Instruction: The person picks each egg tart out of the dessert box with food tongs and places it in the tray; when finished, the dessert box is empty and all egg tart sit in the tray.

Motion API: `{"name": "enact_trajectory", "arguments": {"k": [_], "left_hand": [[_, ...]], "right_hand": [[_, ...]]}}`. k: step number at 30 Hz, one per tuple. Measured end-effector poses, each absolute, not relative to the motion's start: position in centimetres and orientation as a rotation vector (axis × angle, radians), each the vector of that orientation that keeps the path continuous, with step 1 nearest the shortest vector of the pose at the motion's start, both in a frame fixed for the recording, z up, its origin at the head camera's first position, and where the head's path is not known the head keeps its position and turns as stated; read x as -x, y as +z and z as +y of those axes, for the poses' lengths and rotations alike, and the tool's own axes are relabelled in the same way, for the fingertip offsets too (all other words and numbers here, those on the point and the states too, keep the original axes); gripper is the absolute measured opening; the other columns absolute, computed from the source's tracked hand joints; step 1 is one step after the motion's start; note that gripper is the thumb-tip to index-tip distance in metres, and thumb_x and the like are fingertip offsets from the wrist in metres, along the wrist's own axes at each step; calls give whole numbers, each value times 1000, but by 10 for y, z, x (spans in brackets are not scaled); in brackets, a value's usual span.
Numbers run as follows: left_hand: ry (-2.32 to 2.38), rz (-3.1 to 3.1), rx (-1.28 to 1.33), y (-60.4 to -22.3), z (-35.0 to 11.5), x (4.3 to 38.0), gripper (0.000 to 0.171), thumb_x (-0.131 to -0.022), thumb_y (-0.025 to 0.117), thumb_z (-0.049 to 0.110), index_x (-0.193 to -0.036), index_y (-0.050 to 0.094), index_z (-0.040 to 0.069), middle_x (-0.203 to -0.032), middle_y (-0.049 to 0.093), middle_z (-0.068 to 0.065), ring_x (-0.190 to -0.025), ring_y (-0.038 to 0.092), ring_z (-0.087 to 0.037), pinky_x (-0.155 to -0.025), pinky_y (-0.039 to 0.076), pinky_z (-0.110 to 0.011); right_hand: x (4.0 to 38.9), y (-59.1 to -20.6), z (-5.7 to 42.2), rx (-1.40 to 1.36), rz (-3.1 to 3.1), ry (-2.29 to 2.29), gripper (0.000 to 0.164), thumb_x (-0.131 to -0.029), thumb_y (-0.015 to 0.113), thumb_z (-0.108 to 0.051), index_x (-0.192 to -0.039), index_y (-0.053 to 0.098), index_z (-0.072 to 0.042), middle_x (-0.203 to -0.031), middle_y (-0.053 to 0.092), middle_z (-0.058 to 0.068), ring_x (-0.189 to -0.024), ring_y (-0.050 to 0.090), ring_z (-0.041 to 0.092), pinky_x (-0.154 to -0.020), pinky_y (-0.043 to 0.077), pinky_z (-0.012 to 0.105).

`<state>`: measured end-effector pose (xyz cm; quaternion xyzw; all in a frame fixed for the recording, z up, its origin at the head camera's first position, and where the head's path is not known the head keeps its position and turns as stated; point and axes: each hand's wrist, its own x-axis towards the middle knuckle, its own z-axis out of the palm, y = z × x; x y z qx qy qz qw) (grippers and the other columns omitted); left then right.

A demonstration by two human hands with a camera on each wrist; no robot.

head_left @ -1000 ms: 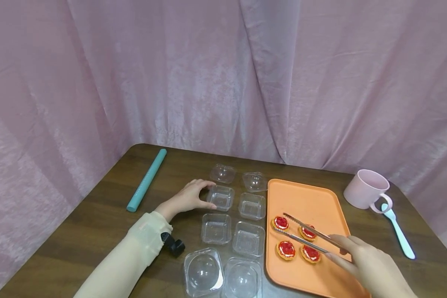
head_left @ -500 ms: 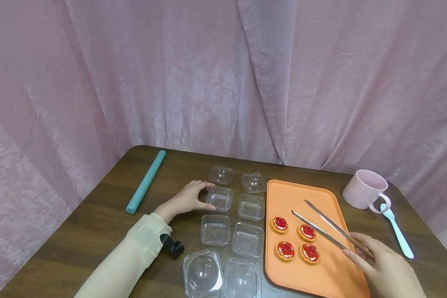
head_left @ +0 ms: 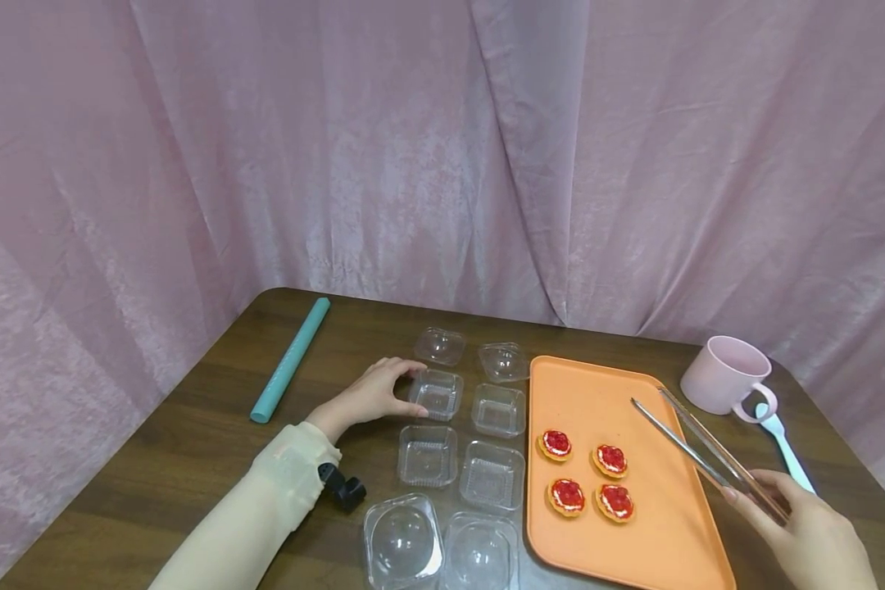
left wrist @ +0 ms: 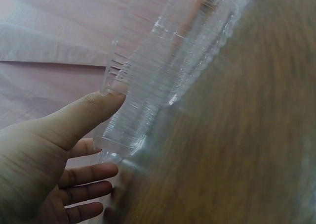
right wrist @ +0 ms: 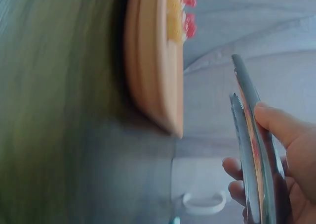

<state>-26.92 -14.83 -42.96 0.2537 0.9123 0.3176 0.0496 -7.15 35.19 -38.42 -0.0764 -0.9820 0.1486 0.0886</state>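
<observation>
My left hand (head_left: 372, 393) holds a clear square plastic container (head_left: 437, 395) at its left side, thumb at the near corner and index finger at the far one. Up close in the left wrist view, the thumb touches the ribbed container wall (left wrist: 140, 70) and the other fingers extend below. Metal tongs (head_left: 719, 451) are in my right hand (head_left: 811, 524), over the right edge of an orange tray (head_left: 597, 385). Their tips stand apart, with nothing between them. Several small red-topped tarts (head_left: 566, 496) lie on the tray.
Other clear containers (head_left: 492, 475) and domed lids (head_left: 403, 541) stand in two columns left of the tray. A pink mug (head_left: 724, 373) and a pale mint spatula (head_left: 782, 442) are at the right. A teal roll (head_left: 291, 360) lies at the left.
My right hand has drawn the tongs away from the tarts, rightward to the tray's right edge. The tarts have stayed in place. My left hand has kept its position on the container.
</observation>
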Motion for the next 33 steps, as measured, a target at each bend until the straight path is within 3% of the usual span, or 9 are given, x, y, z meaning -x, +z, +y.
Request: {"name": "enact_trajectory", "arguments": {"k": [7, 9, 11, 13, 16, 20, 23, 25, 33], "left_hand": [[963, 2784, -789, -430, -150, 268, 78, -73, 79, 50, -137, 51, 15, -125, 58, -5, -120, 48, -24, -103, 40, -47], [968, 2786, -788, -430, -150, 267, 78, -73, 79, 50, -137, 51, 15, -125, 58, -5, -119, 48, -24, -103, 40, -47], [970, 2786, -787, -431, -150, 267, 78, -73, 78, 50, -137, 51, 15, -125, 58, -5, -119, 48, -24, -103, 40, -47], [975, 2783, -786, -431, -150, 267, 78, -73, 78, 50, -137, 51, 15, -125, 59, -5, -119, 48, -25, -103, 40, -47], [978, 2781, -784, -431, -150, 267, 79, -73, 78, 50, -137, 51, 15, -125, 59, -5, -120, 48, -25, -103, 40, -47], [976, 2784, -777, -430, -149, 268, 78, -73, 78, 50, -137, 51, 14, -125, 59, -5, -120, 48, -25, -103, 40, -47], [971, 2784, -784, -429, -149, 268, 78, -73, 78, 49, -137, 51, 14, -124, 59, -5, -120, 48, -25, -103, 40, -47], [963, 2786, -793, -429, -149, 269, 78, -74, 78, 49, -137, 51, 13, -124, 59, -5, -120, 48, -25, -103, 40, -47], [944, 2799, -815, -431, -149, 270, 77, -74, 79, 48, -136, 52, 12, -123, 59, -6, -119, 49, -25, -104, 39, -47]], "right_hand": [[70, -388, 370, 388, -2965, 409, 68, -90, 58, -54, -121, 53, 6, -107, 59, 40, -67, 63, 44, -54, 47, 48], [70, -388, 374, 420, -2984, 402, 71, -91, 56, -55, -123, 50, 8, -101, 60, 40, -60, 61, 36, -52, 47, 45], [69, -388, 377, 463, -3005, 394, 75, -91, 53, -57, -124, 47, 10, -85, 63, 35, -54, 56, 29, -49, 45, 39], [68, -388, 380, 516, -3035, 394, 78, -92, 49, -60, -126, 44, 10, -68, 61, 21, -51, 49, 21, -49, 44, 35], [68, -388, 385, 590, -3065, 395, 82, -92, 47, -62, -128, 41, 11, -64, 57, 9, -51, 46, 19, -49, 43, 34], [69, -389, 394, 645, -3118, 397, 88, -91, 45, -65, -128, 39, 15, -93, 60, 39, -57, 54, 23, -54, 49, 40], [69, -394, 400, 682, -3126, 376, 91, -90, 46, -66, -126, 39, 17, -105, 57, 42, -57, 55, 24, -55, 50, 41], [68, -398, 404, 685, -3108, 345, 91, -89, 48, -66, -123, 41, 18, -99, 59, 41, -55, 53, 21, -55, 51, 41], [66, -414, 418, 660, -3107, 220, 93, -85, 52, -68, -115, 49, 20, -103, 60, 40, -56, 56, 21, -60, 52, 44]]}}
